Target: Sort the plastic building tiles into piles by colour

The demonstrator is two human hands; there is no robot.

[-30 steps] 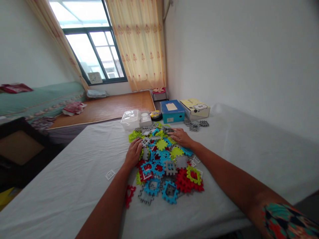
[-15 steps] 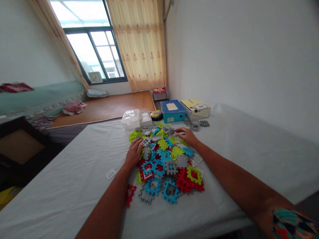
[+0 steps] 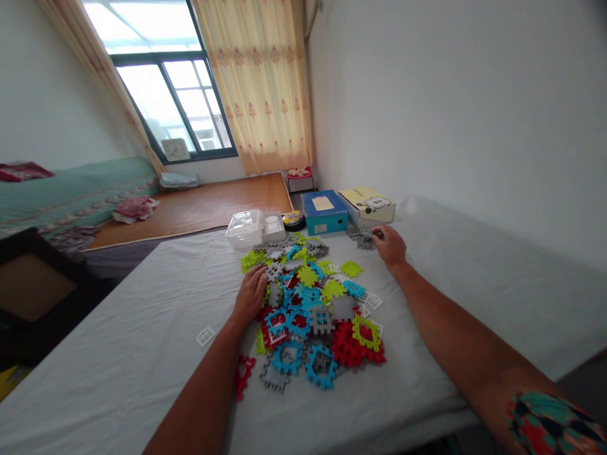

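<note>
A heap of flat interlocking plastic tiles (image 3: 310, 303) in blue, red, green and grey lies on a white sheet (image 3: 142, 354). My left hand (image 3: 250, 293) rests on the heap's left edge, fingers curled over the tiles. Farther back on the right, my right hand (image 3: 389, 244) is stretched out to a small separate cluster of grey tiles (image 3: 361, 237). Its fingertips are pinched together at that cluster, and what they hold is too small to make out.
Behind the heap stand a clear plastic container (image 3: 246, 227), a round black-and-yellow tin (image 3: 293, 220), a blue box (image 3: 325, 212) and a yellow cartoon box (image 3: 368, 205). One white tile (image 3: 205, 335) lies alone at the left. A white wall runs along the right.
My right hand left the top of the heap and moved back and right to the grey cluster near the boxes. My left hand stayed where it was.
</note>
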